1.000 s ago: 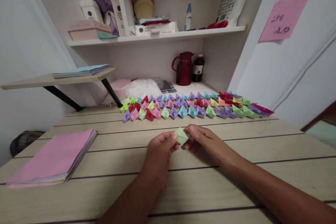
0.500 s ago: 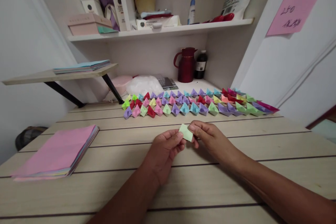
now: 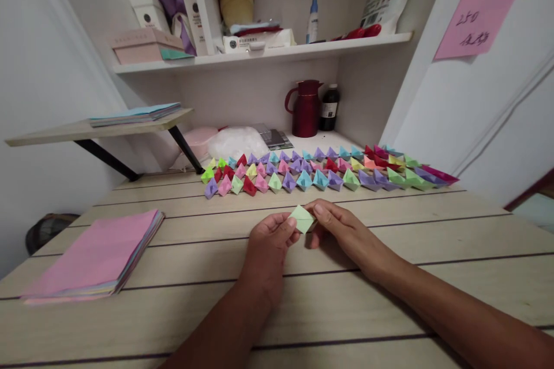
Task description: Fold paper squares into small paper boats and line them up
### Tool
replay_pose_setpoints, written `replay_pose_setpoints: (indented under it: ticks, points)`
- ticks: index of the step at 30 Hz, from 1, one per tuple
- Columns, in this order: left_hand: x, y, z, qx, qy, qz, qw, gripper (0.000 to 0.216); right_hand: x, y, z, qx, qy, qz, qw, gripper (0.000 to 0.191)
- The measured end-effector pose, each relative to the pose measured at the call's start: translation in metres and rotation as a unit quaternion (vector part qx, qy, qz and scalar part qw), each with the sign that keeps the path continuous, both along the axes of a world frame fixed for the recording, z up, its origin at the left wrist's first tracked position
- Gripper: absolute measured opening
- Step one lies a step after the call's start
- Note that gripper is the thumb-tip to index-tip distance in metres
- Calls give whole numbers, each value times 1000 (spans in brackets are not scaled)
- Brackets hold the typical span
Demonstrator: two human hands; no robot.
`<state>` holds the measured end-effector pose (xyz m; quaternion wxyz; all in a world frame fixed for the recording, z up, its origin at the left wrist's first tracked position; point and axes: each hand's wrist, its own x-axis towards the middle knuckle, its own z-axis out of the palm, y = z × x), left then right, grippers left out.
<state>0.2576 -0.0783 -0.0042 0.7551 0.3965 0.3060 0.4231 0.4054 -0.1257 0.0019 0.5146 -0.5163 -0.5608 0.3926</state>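
Note:
A small light-green paper (image 3: 302, 219), folded into a diamond with a crease line across its middle, is held up over the table. My left hand (image 3: 272, 242) pinches its left corner between thumb and fingers. At the right corner, my right hand (image 3: 340, 228) has its thumb and bent fingers closed about the paper's edge; the exact contact is partly hidden. Beyond both hands stand several rows of folded paper boats (image 3: 304, 180) in purple, blue, green, pink, red and yellow.
Pink-topped coloured paper sheets (image 3: 99, 251) lie at the left of the slatted table (image 3: 208, 323). A small raised shelf (image 3: 64, 131) bears more paper (image 3: 136, 113). Behind the boats are a dark red jug (image 3: 305, 109), a dark bottle (image 3: 329, 108) and a white plastic bag (image 3: 238, 142).
The green paper has turned and shifted slightly left, showing its diamond face with the crease. My right hand's fingers have moved a little along its right side.

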Motion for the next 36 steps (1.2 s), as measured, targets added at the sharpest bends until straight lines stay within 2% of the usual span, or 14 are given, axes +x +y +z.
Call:
replay_pose_setpoints:
  ticks: [4, 10, 12, 14, 16, 18, 21, 24, 27, 29, 32, 34, 36]
  points:
    - [1, 0, -2, 1, 8, 18, 1000, 25, -5, 1, -1, -18, 75, 30, 997, 33]
    - [2, -3, -2, 10, 13, 24, 1000, 23, -7, 1, -5, -17, 66, -37, 997, 28]
    - [1, -5, -1, 13, 13, 29, 999, 23, -4, 0, -4, 21, 15, -68, 997, 22]
    - [1, -6, 1, 6, 19, 33, 999, 24, 1, -1, -2, 104, -88, -116, 984, 14]
    - [0, -5, 3, -11, 25, 15, 1000, 28, 6, -2, 1, 198, -201, -157, 946, 9]
    - [-1, -3, 4, -29, 26, -20, 999, 34, 10, -3, 3, 256, -289, -167, 907, 15]
    - [-2, -1, 7, -31, 27, -52, 998, 34, 13, -3, 2, 274, -379, -148, 871, 23]
    - [-1, -2, 7, -8, 36, -42, 998, 23, 12, -3, 0, 272, -420, -122, 857, 25]
    - [-1, -3, 5, 3, 35, -15, 999, 19, 10, -2, 0, 255, -390, -92, 880, 25]
    - [0, -3, 3, 17, 42, -3, 999, 20, 10, -1, 0, 215, -325, -90, 917, 26]
    - [0, -2, 2, 47, 74, 16, 996, 22, 13, 3, 2, 117, -177, -95, 973, 32]
    - [1, -2, 2, 63, 97, 29, 993, 21, 14, 4, 2, 53, -89, -58, 993, 30]
    - [1, -1, 2, 80, 117, 38, 989, 19, 14, 4, 3, 10, -42, 5, 999, 34]
